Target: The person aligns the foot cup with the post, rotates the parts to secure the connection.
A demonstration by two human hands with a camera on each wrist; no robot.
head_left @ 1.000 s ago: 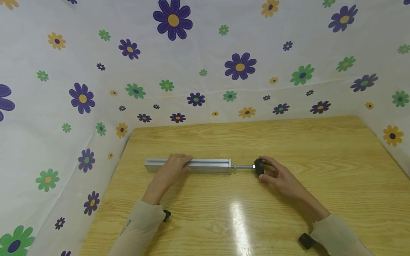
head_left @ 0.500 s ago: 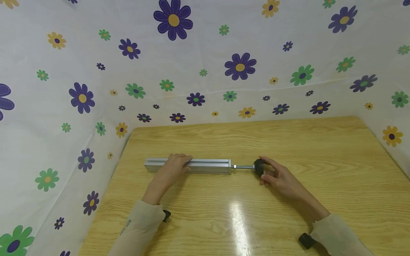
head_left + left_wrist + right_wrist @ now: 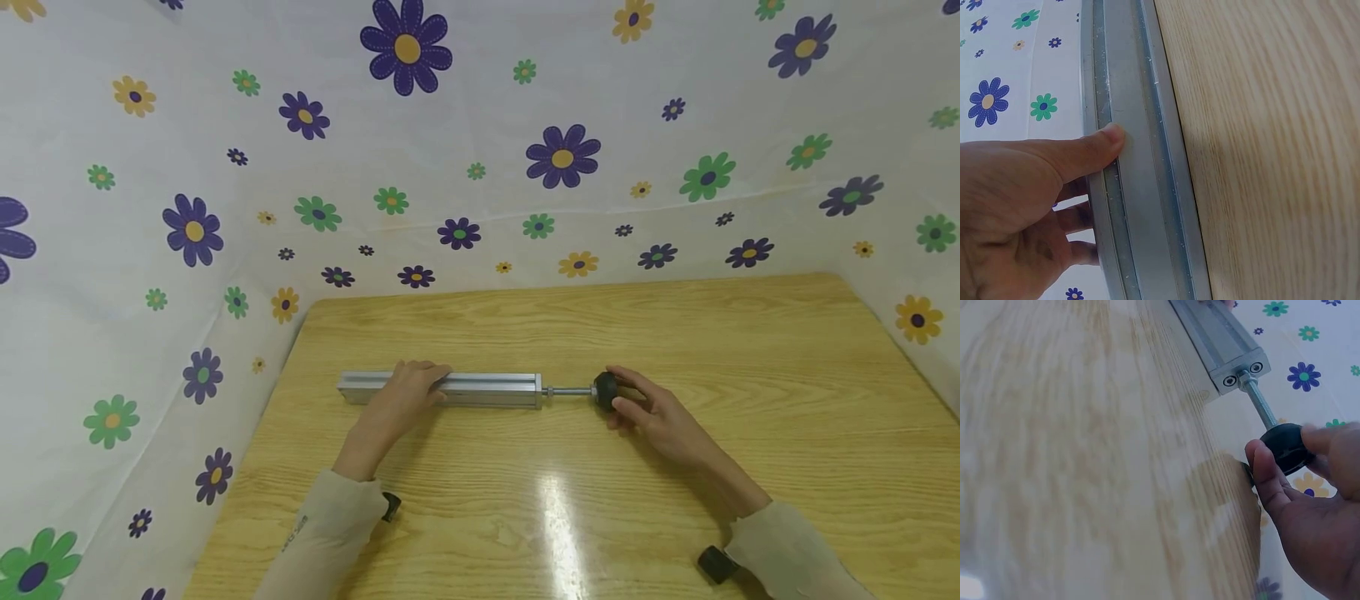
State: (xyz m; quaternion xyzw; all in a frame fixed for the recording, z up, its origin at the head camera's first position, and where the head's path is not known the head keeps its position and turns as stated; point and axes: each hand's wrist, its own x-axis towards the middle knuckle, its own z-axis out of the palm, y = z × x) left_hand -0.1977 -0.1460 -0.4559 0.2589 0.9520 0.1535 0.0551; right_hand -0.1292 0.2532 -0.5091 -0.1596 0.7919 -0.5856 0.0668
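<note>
An aluminium extrusion bar [image 3: 491, 390] with grooved sides lies lengthwise on the wooden table. My left hand [image 3: 397, 400] grips it near its middle; in the left wrist view the thumb [image 3: 1107, 147] presses one grooved face, and the other fingers go behind the bar. Out of the bar's right end comes a threaded rod [image 3: 572, 391] with a nut next to the end plate [image 3: 1241, 372]. The rod carries a black round levelling foot [image 3: 604, 392]. My right hand [image 3: 663, 421] pinches the foot's rim between thumb and fingers.
The wood-grain table [image 3: 465, 508] reflects a bright light strip near its front. White cloth [image 3: 480, 108] with printed flowers rises behind the table and along both sides. Black wrist devices [image 3: 717, 565] sit at both cuffs.
The right thumb has slid upward along the foot's rim while the fingers stay around it. The rod's nut shows a different face from half a second ago. The left hand and bar hold still.
</note>
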